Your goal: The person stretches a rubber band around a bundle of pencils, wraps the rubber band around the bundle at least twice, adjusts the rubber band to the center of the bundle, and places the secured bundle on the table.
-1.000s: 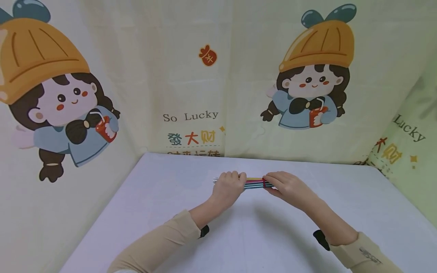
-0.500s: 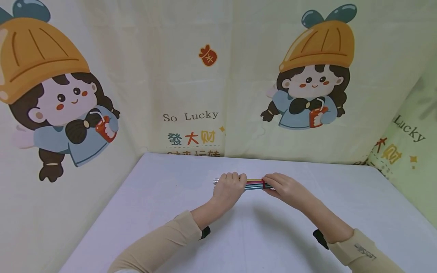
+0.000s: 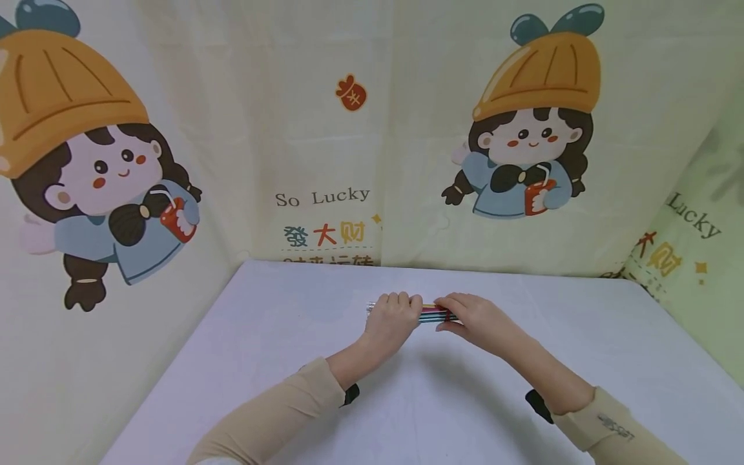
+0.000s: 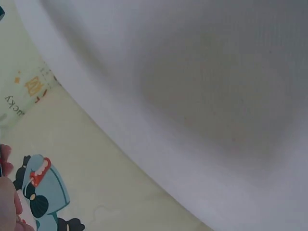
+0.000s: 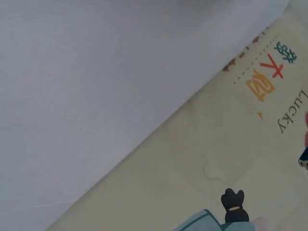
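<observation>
A bundle of thin, coloured, pencil-like sticks lies crosswise between my hands, raised above the table. Teal, pink and yellow lengths show in it, and pale tips stick out on the left. My left hand grips the bundle with its fingers wrapped round. At the right end my right hand pinches the bundle between thumb and fingers, at a red band looped round the sticks. The right ends are hidden by that hand. Some fingers show at the left edge of the left wrist view.
A white-covered table spreads below both hands, with their shadows on it. A cream printed curtain with cartoon figures stands behind the table's back edge and at both sides.
My right hand has slid a little left along the bundle, now partly covering the red band. The left hand keeps its grip, almost in the same place.
</observation>
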